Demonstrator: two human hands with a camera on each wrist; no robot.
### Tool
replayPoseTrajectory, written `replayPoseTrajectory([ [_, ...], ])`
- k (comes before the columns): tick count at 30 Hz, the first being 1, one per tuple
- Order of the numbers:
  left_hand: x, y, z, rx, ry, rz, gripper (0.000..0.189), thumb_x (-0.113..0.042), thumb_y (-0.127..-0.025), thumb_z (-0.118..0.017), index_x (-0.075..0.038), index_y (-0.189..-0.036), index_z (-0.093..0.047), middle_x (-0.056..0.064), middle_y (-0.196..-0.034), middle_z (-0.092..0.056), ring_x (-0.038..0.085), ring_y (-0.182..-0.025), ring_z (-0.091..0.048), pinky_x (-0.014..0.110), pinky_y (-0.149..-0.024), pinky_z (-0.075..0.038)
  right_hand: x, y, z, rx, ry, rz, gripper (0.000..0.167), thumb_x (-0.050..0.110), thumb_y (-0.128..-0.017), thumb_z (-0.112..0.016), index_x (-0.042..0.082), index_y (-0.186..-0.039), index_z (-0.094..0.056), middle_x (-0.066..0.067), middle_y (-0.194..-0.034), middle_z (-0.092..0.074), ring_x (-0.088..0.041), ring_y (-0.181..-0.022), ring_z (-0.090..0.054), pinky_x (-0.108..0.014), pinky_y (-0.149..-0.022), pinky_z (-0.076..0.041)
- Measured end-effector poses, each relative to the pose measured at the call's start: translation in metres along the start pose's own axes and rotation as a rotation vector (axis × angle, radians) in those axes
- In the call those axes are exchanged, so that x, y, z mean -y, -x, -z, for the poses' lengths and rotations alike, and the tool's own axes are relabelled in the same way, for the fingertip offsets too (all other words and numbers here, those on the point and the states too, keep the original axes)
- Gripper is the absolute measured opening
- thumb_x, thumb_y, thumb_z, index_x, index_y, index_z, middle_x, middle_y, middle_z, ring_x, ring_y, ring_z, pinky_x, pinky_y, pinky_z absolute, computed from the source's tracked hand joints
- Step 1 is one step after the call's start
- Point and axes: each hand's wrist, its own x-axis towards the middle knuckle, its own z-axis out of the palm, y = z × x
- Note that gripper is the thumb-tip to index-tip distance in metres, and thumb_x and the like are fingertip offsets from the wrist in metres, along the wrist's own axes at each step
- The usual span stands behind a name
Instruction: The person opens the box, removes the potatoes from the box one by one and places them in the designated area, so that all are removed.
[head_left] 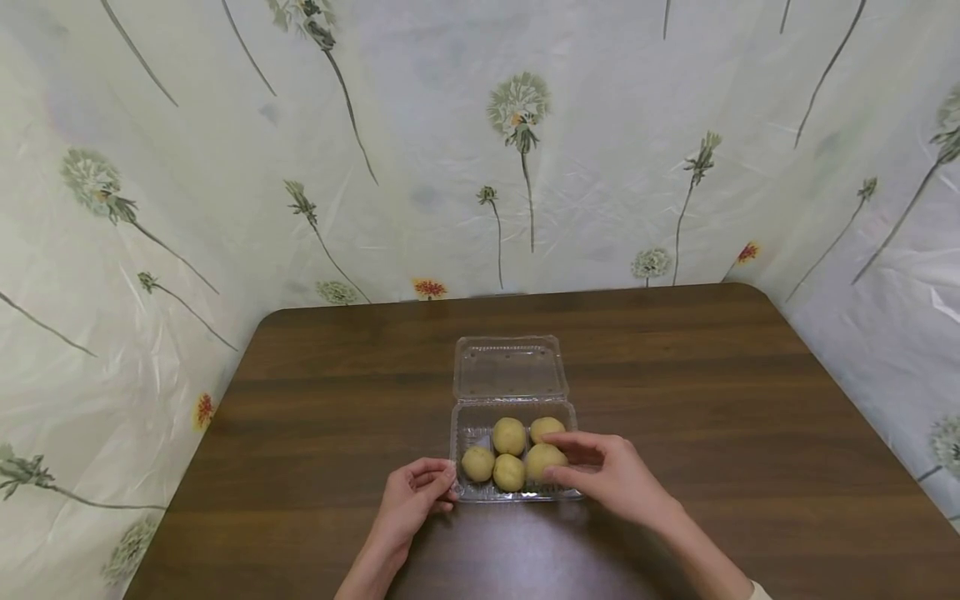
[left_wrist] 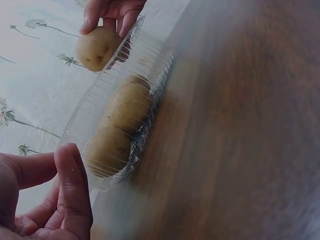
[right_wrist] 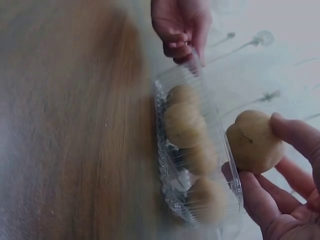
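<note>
My right hand (head_left: pixel 611 475) grips a round yellow-brown potato (right_wrist: pixel 254 141) between thumb and fingers. In the right wrist view this potato is raised above the rim of a clear plastic clamshell container (head_left: pixel 517 497), at its right end. Several more potatoes (head_left: pixel 509 436) sit inside the container, and bare plastic shows at its back left. With thumb and fingers, my left hand (head_left: pixel 417 498) pinches the container's left edge near the front corner. The left wrist view shows that thumb and finger at the rim (left_wrist: pixel 75 120), with potatoes visible through the ribbed side wall.
The container's hinged lid (head_left: pixel 510 371) lies folded open toward the back. Underneath is a dark brown wooden table (head_left: pixel 337 392) with rounded far corners. A pale sheet printed with dandelions (head_left: pixel 450 167) hangs behind it and along both sides.
</note>
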Motion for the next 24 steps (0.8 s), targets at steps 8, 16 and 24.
replayPoseTrajectory([
  [8, 0.0010, -0.0001, -0.0008, -0.003, 0.006, 0.003, 0.030, -0.011, -0.093, -0.068, 0.013, -0.110, -0.061, 0.006, -0.081, -0.066, 0.014, -0.071, -0.065, 0.024, -0.063, -0.057, 0.0003, 0.0045, 0.0013, 0.004, -0.028, -0.059, 0.044, 0.027, -0.087, -0.077, 0.008, -0.126, -0.065, -0.012, -0.125, -0.064, -0.024, -0.105, -0.065, -0.027, -0.081, -0.055],
  [16, 0.0009, -0.0001, -0.0012, 0.001, 0.015, 0.004, 0.029, -0.009, -0.093, -0.067, 0.014, -0.110, -0.060, 0.005, -0.082, -0.066, 0.014, -0.071, -0.064, 0.024, -0.063, -0.057, 0.0024, 0.0065, 0.0046, -0.025, -0.057, -0.088, 0.044, 0.025, -0.087, -0.076, 0.007, -0.126, -0.065, -0.015, -0.126, -0.063, -0.027, -0.108, -0.064, -0.026, -0.083, -0.054],
  [24, 0.0024, -0.0007, -0.0011, 0.001, 0.018, -0.015, 0.028, -0.007, -0.094, -0.066, 0.015, -0.110, -0.059, 0.006, -0.081, -0.065, 0.013, -0.069, -0.064, 0.023, -0.062, -0.056, 0.0027, 0.0079, 0.0084, -0.053, -0.035, -0.113, 0.042, 0.027, -0.087, -0.076, 0.011, -0.125, -0.066, -0.012, -0.128, -0.062, -0.030, -0.110, -0.062, -0.030, -0.086, -0.054],
])
